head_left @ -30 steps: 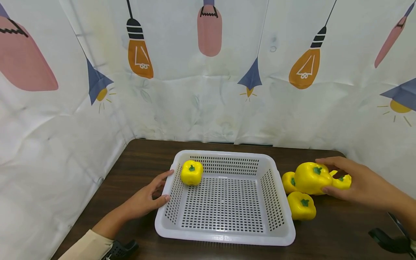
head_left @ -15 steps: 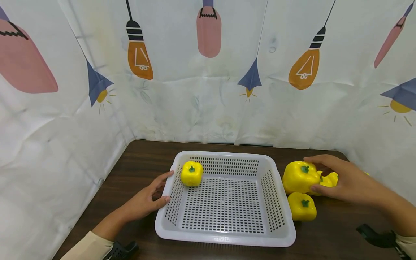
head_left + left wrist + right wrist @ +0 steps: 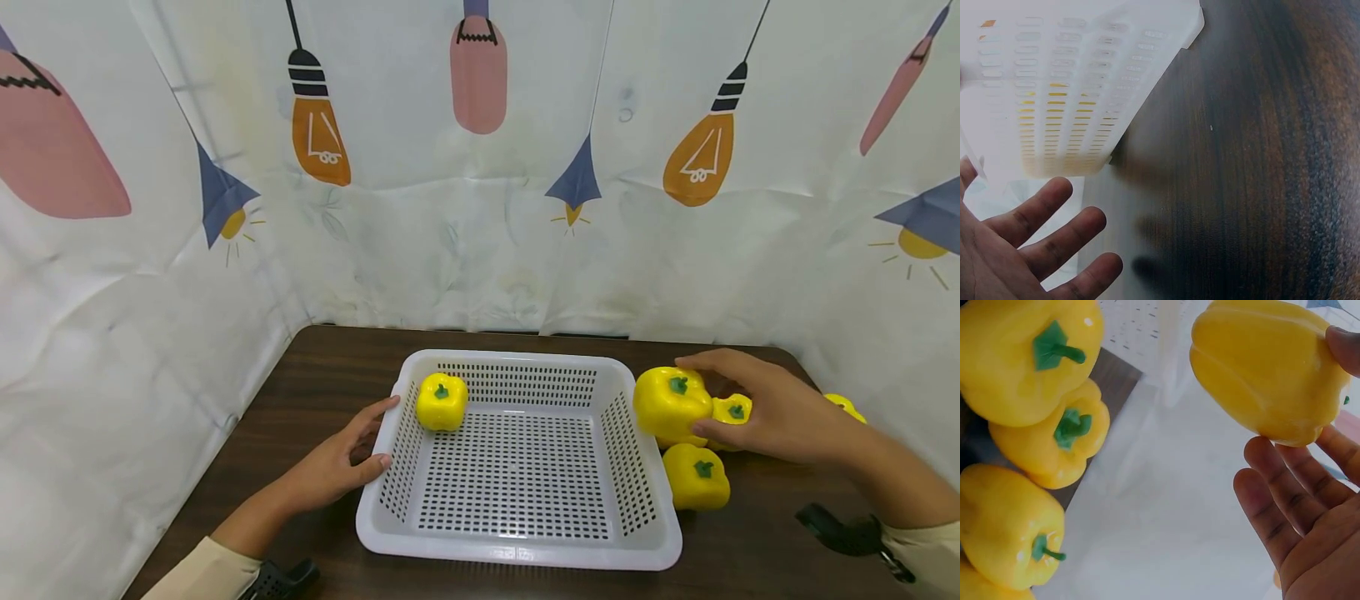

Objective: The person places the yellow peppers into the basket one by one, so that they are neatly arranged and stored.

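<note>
A yellow bell pepper with a green stem is held up by my right hand, between thumb and fingertips. In the head view it overlaps the right rim of the white perforated basket. The right wrist view shows this bell pepper raised above the others. My left hand touches the basket's left rim with thumb and index fingertip. Its other fingers extend free beside the basket wall in the left wrist view. Another yellow bell pepper sits in the basket's back left corner.
More yellow peppers stand right of the basket: a front one, one partly behind the hand, and one farther right, mostly covered by the arm. The dark wooden table ends at a patterned white cloth.
My right hand has carried its bell pepper left, from above the other peppers to the basket's right rim. The left hand and basket have stayed in place.
</note>
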A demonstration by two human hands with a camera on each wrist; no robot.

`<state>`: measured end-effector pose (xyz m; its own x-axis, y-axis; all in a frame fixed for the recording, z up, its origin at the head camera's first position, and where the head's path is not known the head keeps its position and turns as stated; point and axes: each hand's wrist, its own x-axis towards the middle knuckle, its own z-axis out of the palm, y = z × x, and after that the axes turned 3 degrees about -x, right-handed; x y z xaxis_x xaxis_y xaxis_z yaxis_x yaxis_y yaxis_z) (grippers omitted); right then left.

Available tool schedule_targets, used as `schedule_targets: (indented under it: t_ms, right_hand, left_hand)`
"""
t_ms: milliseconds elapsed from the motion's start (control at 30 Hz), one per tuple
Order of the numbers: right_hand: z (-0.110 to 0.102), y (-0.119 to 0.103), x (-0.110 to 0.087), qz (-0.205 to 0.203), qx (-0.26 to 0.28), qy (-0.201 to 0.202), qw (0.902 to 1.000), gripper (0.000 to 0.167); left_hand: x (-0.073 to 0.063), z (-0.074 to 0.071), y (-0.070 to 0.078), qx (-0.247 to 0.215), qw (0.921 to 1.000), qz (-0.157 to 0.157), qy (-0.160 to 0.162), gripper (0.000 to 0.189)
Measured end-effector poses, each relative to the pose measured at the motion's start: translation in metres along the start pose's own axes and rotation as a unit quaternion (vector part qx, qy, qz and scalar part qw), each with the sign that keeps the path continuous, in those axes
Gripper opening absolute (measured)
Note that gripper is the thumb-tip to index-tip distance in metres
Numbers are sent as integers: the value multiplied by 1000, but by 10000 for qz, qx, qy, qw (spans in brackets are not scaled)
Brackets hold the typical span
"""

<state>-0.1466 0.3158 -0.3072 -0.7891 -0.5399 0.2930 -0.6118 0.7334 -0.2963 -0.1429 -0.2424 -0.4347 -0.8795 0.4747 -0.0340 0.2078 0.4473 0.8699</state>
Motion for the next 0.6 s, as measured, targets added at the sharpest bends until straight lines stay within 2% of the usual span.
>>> schedule_targets:
  t_ms: [600]
  right_hand:
    - [5,-16,24,112,495,-410,9979,67]
  left_hand:
    - [0,0,0,49,10000,-49,39,77]
